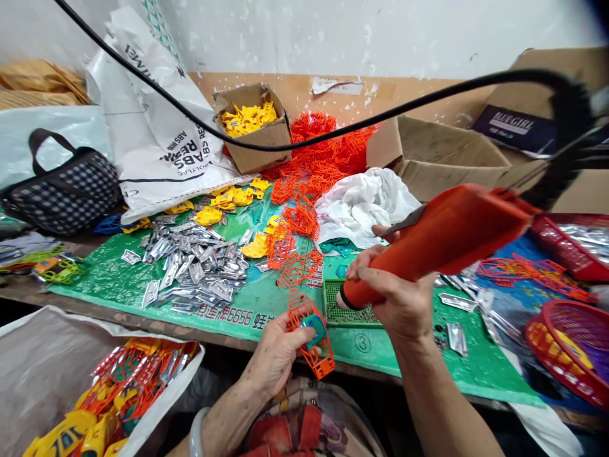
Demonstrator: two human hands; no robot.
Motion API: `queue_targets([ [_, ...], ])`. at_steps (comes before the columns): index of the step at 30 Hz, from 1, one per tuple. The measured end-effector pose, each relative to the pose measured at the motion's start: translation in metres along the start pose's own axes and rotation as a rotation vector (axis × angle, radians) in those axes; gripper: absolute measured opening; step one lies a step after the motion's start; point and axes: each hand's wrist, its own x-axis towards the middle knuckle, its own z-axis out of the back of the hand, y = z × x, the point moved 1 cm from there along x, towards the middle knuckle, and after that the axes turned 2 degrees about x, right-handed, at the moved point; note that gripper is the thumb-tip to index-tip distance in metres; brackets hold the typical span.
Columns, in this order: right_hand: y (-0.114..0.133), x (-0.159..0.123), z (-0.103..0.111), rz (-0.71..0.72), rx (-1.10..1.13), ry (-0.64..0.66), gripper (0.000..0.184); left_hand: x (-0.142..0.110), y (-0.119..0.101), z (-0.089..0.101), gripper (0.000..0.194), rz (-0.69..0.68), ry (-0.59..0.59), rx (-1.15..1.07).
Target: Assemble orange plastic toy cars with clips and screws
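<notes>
My left hand is closed on a small orange plastic cage part with a blue piece inside it, held at the table's near edge. My right hand is wrapped round the barrel of an orange powered hand tool, whose black cord loops up across the view. The tool's tip points down at a small green perforated pad lying on the green mat. Its tip sits just right of the cage part.
On the mat lie a heap of silver foil sachets, yellow plastic parts and a chain of orange cages. Cardboard boxes stand behind. Red baskets sit at right, a bag of finished pieces lower left.
</notes>
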Motion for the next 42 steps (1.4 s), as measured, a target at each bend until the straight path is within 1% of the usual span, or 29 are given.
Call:
queue_targets([
  [2, 0.011, -0.004, -0.006, 0.006, 0.065, 0.007, 0.014, -0.001, -0.001, -0.003, 0.039, 0.003, -0.001, -0.018],
  [5, 0.023, -0.014, -0.014, -0.008, 0.151, 0.053, 0.040, -0.003, -0.002, -0.007, 0.037, 0.009, 0.011, -0.025],
  [6, 0.025, -0.017, -0.016, -0.014, 0.163, 0.072, 0.046, -0.004, -0.002, -0.008, 0.036, 0.009, 0.015, -0.022],
  [7, 0.026, -0.020, -0.017, -0.018, 0.166, 0.085, 0.048, -0.004, -0.002, -0.008, 0.033, 0.009, 0.017, -0.017],
  [8, 0.027, -0.023, -0.018, -0.024, 0.163, 0.094, 0.046, -0.004, -0.002, -0.008, 0.029, 0.006, 0.022, -0.014],
  [11, 0.026, -0.029, -0.020, -0.047, 0.146, 0.107, 0.025, -0.005, -0.001, -0.006, 0.024, -0.002, 0.033, -0.014],
  [12, 0.025, -0.030, -0.021, -0.054, 0.144, 0.107, 0.021, -0.004, -0.001, -0.006, 0.025, -0.005, 0.035, -0.017],
  [14, 0.025, -0.031, -0.023, -0.062, 0.150, 0.102, 0.020, -0.004, -0.001, -0.005, 0.028, -0.006, 0.035, -0.025],
  [17, 0.024, -0.031, -0.025, -0.059, 0.165, 0.103, 0.028, -0.004, -0.001, -0.005, 0.034, -0.008, 0.042, -0.031],
  [19, 0.023, -0.031, -0.025, -0.058, 0.163, 0.113, 0.029, -0.004, -0.002, -0.006, 0.036, -0.011, 0.040, -0.034],
  [21, 0.021, -0.032, -0.024, -0.063, 0.148, 0.114, 0.025, -0.004, -0.001, -0.006, 0.038, -0.019, 0.038, -0.039],
  [24, 0.016, -0.033, -0.022, -0.072, 0.097, 0.115, 0.012, -0.004, 0.000, -0.006, 0.038, -0.031, 0.040, -0.039],
  [26, 0.013, -0.033, -0.022, -0.076, 0.067, 0.122, 0.008, -0.004, 0.001, -0.006, 0.037, -0.032, 0.033, -0.034],
  [32, 0.009, -0.034, -0.020, -0.068, 0.002, 0.130, 0.009, -0.005, 0.002, -0.003, 0.028, -0.042, 0.010, 0.008],
  [37, 0.003, -0.039, -0.016, -0.074, -0.054, 0.201, 0.011, -0.006, 0.005, -0.001, 0.023, -0.039, 0.006, 0.026],
  [39, 0.000, -0.041, -0.015, -0.067, -0.070, 0.220, 0.016, -0.006, 0.006, -0.002, 0.022, -0.043, 0.016, 0.020],
  [42, -0.004, -0.043, -0.016, -0.044, -0.037, 0.202, 0.033, -0.006, 0.005, -0.003, 0.025, -0.041, 0.020, 0.011],
])
